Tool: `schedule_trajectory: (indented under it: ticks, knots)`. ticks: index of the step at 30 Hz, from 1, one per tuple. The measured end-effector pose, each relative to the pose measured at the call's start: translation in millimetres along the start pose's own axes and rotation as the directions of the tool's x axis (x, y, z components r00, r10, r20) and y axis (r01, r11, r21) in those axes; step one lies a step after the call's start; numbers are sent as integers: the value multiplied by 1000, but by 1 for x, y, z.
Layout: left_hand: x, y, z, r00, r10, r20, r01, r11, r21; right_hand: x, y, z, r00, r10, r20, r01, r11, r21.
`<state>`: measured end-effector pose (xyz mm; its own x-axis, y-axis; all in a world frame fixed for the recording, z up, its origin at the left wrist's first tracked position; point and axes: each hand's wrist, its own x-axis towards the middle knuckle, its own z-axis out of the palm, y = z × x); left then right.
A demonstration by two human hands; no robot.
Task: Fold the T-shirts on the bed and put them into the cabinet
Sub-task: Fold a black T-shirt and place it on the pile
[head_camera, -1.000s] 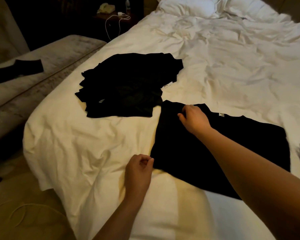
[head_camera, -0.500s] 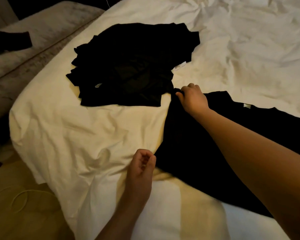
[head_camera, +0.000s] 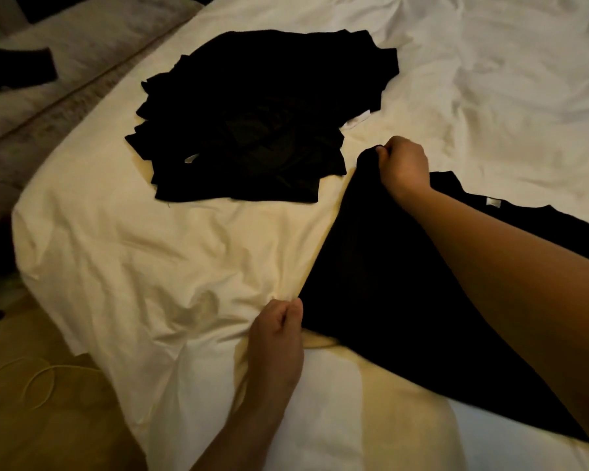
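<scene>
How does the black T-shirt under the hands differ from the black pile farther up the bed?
The T-shirt is a single garment, spread out; the pile is several garments stacked unevenly. The T-shirt is gripped along its left edge by the right hand and left hand; nothing touches the pile. The T-shirt lies nearer the person, the pile farther up the bed. Both are black and rest on the white sheet.

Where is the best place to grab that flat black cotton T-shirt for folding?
Probably its left edge, from the pile's side: the black T-shirt lies flat, with both corners exposed. The right hand pinches the far corner, the left hand the near one.
</scene>
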<state>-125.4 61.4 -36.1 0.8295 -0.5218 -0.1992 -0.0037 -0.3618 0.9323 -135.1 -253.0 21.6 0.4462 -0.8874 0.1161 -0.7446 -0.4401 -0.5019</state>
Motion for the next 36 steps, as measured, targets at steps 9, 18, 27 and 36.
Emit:
schedule_trajectory:
  ticks: [9, 18, 27, 36]
  knots:
    - [0, 7, -5, 993, -20, 117, 25, 999, -38, -7, -4, 4, 978, 11, 210, 13, 993, -115]
    - [10, 7, -11, 917, -178, 357, 275, 930, -242, -6, -10, -1, 934, 88, 346, -49, 992, -119]
    - [10, 4, -12, 971, -182, 157, 221, 933, -282, -13, -14, 5, 982, 29, 189, -81, 958, 274]
    - [0, 2, -7, 999, -8, -52, 2, 993, -116, -7, -8, 6, 995, 32, 96, -59, 954, 294]
